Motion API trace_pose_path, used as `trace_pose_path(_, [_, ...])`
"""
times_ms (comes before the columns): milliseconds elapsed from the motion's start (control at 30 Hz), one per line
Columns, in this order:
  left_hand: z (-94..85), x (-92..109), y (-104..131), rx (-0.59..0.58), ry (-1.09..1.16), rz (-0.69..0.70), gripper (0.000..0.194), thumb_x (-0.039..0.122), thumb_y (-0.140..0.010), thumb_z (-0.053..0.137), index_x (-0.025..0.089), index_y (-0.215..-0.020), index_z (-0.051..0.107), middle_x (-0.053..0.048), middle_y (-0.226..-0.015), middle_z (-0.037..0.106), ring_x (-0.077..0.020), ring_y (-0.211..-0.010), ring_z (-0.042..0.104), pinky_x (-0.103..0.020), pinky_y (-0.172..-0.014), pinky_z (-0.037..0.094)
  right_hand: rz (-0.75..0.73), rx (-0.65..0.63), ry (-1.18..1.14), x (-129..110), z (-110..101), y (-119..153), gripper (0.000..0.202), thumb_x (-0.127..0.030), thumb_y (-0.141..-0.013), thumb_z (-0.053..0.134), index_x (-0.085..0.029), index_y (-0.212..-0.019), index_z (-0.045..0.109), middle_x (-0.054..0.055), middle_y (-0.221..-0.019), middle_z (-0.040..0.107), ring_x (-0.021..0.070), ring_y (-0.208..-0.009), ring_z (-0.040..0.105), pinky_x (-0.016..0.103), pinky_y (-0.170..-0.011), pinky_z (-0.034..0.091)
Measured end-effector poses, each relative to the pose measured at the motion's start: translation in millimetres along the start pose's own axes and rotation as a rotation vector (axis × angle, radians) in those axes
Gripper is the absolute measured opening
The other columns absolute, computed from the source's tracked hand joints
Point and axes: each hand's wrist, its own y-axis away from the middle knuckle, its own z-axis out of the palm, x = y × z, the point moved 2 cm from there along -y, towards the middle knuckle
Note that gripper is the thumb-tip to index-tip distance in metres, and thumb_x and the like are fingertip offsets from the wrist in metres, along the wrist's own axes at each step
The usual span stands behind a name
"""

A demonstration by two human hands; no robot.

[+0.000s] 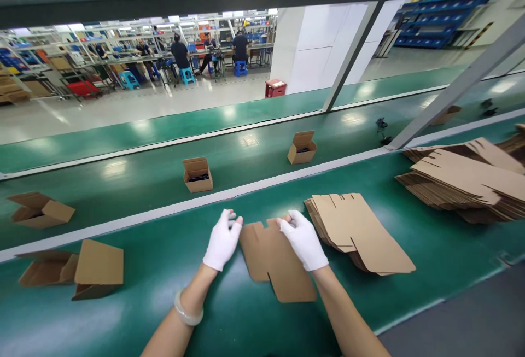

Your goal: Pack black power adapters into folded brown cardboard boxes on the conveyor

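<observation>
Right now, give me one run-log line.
left hand: by far left corner of flat carton, contact unclear | right hand: holding its far edge | right: carton stack | beyond white strip: open boxes

A flat carton (287,272) lies on the counter (229,319), with a stack of cartons (356,226) just to its right and folded boxes (100,261) well to its left. Behind, open boxes (199,184) stand spaced along a belt (246,168).

Wears plain white, close-fitting gloves (218,252), on the left hand (222,240) near the centre of the frame and on the right hand (302,241) just right of it, leaving some fingertips (239,220) bare. Also wears a smooth, rounded, pale bangle (186,316) at lower left of centre. Shows bare forearms (346,313) towards the bottom edge.
</observation>
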Motion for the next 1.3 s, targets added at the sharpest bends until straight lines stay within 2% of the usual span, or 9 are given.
trace_pose_path(233, [-1.4,28,2,0.061,0.379,-0.062,0.035,0.048,-0.074,0.055,0.016,-0.090,0.053,-0.005,-0.081,0.066,-0.0182,-0.077,0.063,-0.028,-0.071,0.048,-0.305,0.215,-0.284,-42,27,32,0.016,-0.029,-0.079,0.051,-0.022,-0.074,0.037,-0.002,-0.072,0.051,0.0104,-0.056,0.047,0.025,-0.057,0.044])
trace_pose_path(367, [-14.3,30,1,0.049,0.365,-0.027,0.030,0.044,-0.075,0.055,0.015,-0.077,0.057,-0.004,-0.075,0.065,-0.0158,-0.070,0.060,-0.024,-0.064,0.045,-0.552,0.456,-0.096,-44,31,34,0.005,-0.019,-0.080,0.049,-0.021,-0.085,0.047,0.005,-0.091,0.055,0.0163,-0.079,0.056,0.032,-0.070,0.047])
trace_pose_path(500, [-24.1,39,12,-0.021,0.224,0.065,0.031,0.041,-0.084,0.041,0.016,-0.081,0.059,-0.003,-0.075,0.065,-0.0146,-0.067,0.058,-0.025,-0.062,0.044,-0.771,0.598,0.199,-39,35,26,0.020,-0.010,-0.080,0.047,-0.021,-0.095,0.052,0.008,-0.099,0.055,0.0201,-0.092,0.054,0.037,-0.076,0.046])
trace_pose_path(667, [-30.3,49,16,-0.014,0.162,0.140,0.033,0.038,-0.088,0.033,0.017,-0.085,0.058,-0.005,-0.081,0.067,-0.0166,-0.071,0.061,-0.028,-0.065,0.047,-0.908,0.412,0.511,-39,40,24,0.008,-0.019,-0.082,0.048,-0.019,-0.083,0.056,0.006,-0.085,0.061,0.0199,-0.084,0.054,0.038,-0.080,0.041])
trace_pose_path(867, [-34.3,50,13,-0.016,0.148,0.143,0.033,0.037,-0.090,0.032,0.016,-0.096,0.057,-0.007,-0.089,0.070,-0.0193,-0.087,0.065,-0.034,-0.082,0.048,-0.963,0.110,0.545,-42,50,36,0.037,-0.044,-0.087,0.040,-0.019,-0.063,0.054,-0.001,-0.053,0.052,0.0135,-0.057,0.047,0.037,-0.085,0.035])
trace_pose_path(967, [-38.9,51,16,-0.146,0.171,0.188,0.042,0.041,-0.088,0.036,0.015,-0.120,0.047,-0.011,-0.110,0.064,-0.0214,-0.104,0.060,-0.037,-0.094,0.043,-0.975,0.070,0.433,-39,53,37,0.036,-0.038,-0.089,0.041,-0.019,-0.060,0.052,-0.003,-0.048,0.049,0.0105,-0.049,0.040,0.031,-0.078,0.037])
trace_pose_path(1067, [-44.9,55,23,-0.427,0.110,0.284,0.071,0.046,-0.077,0.056,0.020,-0.137,0.028,-0.011,-0.131,0.049,-0.0246,-0.118,0.049,-0.038,-0.098,0.039,-0.958,0.089,0.387,-39,49,34,0.031,-0.032,-0.088,0.043,-0.019,-0.062,0.053,-0.002,-0.050,0.050,0.0112,-0.050,0.041,0.029,-0.073,0.038])
trace_pose_path(1167, [-51.0,58,29,-0.595,-0.035,0.340,0.067,0.046,-0.068,0.067,0.025,-0.127,0.043,-0.007,-0.117,0.055,-0.0237,-0.105,0.054,-0.035,-0.088,0.045,-0.976,0.049,0.403,-42,44,33,0.028,-0.029,-0.084,0.047,-0.019,-0.058,0.052,-0.002,-0.047,0.047,0.0118,-0.050,0.040,0.029,-0.066,0.037])
trace_pose_path(1300, [-55.8,58,31,-0.568,-0.116,0.383,0.032,0.043,-0.070,0.065,0.020,-0.089,0.055,-0.003,-0.095,0.055,-0.0184,-0.085,0.055,-0.031,-0.075,0.047,-0.944,0.080,0.290,-43,33,36,0.016,-0.023,-0.081,0.049,-0.019,-0.069,0.058,0.001,-0.062,0.058,0.0141,-0.061,0.052,0.032,-0.071,0.039])
